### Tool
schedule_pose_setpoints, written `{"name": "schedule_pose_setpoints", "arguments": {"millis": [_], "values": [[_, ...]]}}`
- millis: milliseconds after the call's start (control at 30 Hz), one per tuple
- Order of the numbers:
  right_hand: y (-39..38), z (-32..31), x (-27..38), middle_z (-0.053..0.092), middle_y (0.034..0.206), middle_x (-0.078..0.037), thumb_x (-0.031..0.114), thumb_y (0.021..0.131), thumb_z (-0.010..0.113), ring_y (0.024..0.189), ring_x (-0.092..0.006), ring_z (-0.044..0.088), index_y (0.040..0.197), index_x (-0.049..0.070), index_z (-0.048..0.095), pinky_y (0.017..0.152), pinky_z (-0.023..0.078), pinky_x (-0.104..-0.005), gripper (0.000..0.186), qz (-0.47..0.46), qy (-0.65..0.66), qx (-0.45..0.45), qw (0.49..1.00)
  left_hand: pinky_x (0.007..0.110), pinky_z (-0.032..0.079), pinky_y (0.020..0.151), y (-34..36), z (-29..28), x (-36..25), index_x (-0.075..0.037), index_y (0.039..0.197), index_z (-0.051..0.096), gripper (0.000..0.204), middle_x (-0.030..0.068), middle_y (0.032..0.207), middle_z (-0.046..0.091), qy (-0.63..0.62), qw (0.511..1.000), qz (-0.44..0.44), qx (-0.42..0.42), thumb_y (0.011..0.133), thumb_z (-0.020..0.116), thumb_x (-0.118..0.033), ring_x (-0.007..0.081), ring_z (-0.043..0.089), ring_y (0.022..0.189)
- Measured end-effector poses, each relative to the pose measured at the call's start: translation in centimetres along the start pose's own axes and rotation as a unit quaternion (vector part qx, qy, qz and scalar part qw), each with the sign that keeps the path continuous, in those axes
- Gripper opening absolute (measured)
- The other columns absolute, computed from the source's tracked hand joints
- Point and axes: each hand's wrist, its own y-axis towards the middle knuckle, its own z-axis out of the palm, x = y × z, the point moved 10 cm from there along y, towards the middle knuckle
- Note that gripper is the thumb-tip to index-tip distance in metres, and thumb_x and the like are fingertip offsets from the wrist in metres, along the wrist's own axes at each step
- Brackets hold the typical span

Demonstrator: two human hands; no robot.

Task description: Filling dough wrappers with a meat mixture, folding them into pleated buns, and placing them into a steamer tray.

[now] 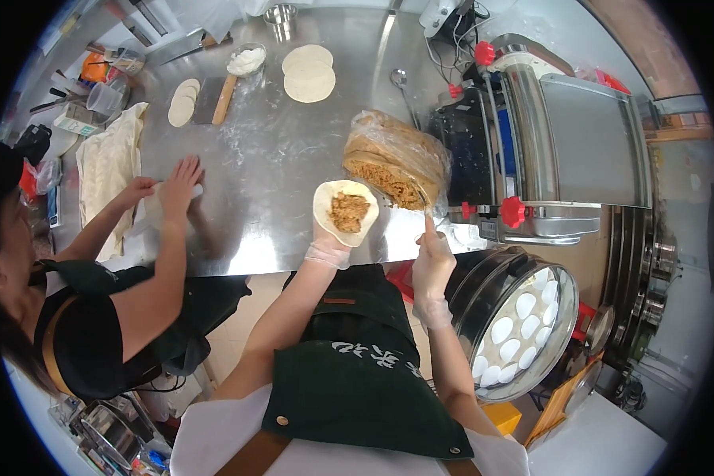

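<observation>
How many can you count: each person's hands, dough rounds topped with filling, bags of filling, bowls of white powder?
Wearer's left hand and right hand: 2
Co-worker's hands: 2
Topped dough round: 1
Bag of filling: 1
Bowl of white powder: 1
Total: 7

Steel table (pixel 254 170) holds bagged filling (pixel 397 151) and dough rounds (pixel 309 84).

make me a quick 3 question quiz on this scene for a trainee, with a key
1. What sits on the dough round in the left hand?
2. True or false: the plastic bag beyond it is open.
3. How many large rounds can be seen overlapping near the metal cup?

Key:
1. Brown, crumbly filling.
2. True; its contents show at the near side.
3. Two.
</observation>
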Motion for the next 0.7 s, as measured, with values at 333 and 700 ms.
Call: {"name": "schedule_pose_setpoints", "arguments": {"millis": [333, 700], "values": [[3.1, 4.7, -3.5, 0.065, 0.084, -0.006, -0.005, 0.075, 0.060, 0.064, -0.0220, 0.064, 0.132, 0.018, 0.058, 0.056, 0.052, -0.0337, 0.062, -0.132, -0.322, -0.070, 0.935, 0.051, 0.053, 0.092, -1.9, -1.4, -1.5, -0.006, 0.121, 0.056, 0.039, 0.0143, 0.118, 0.062, 0.011, 0.999, 0.019, -0.042, 0.099, 0.040, -0.035, 0.0328, 0.062, 0.108], [3.4, 3.3, -4.5, 0.065, 0.078, -0.005, -0.004, 0.075, 0.060, 0.062, -0.0221, 0.064, 0.124, 0.019, 0.064, 0.054, 0.050, -0.0344, 0.055, -0.107, -0.253, -0.072, 0.959, 0.050, 0.052, 0.093, -1.7, -1.7, -1.1, -0.005, 0.122, 0.057, 0.040, 0.0142, 0.120, 0.063, 0.022, 0.999, 0.025, -0.034, 0.098, 0.043, -0.034, 0.0330, 0.062, 0.109]]}}
